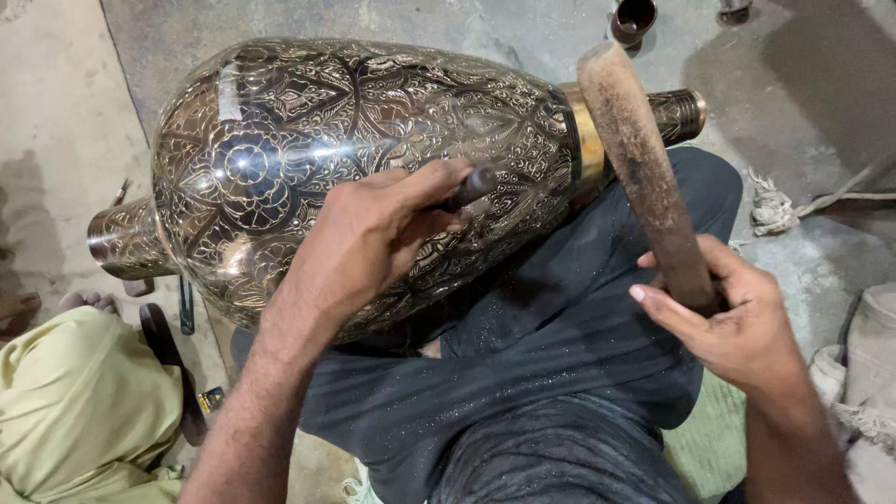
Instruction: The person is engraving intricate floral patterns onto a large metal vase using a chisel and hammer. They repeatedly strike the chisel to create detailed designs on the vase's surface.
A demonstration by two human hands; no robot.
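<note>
Hands [373, 233] [737, 317] work over engraved vase [280, 140].

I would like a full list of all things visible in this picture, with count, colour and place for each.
engraved vase: one, shiny brass with dark floral pattern, lying on its side across the lap
chisel: one, dark metal, tip against the vase body
wooden mallet: one, brown, raised over the vase neck
small cup: one, dark, on the floor at the top edge
rope: one, pale, on the floor at right
yellow-green cloth: one, bottom left
tools on the floor: a few, dark, left of the lap
trousers: dark grey, on the lap
left hand: grip closed on the chisel
right hand: grip closed on the mallet handle
</note>
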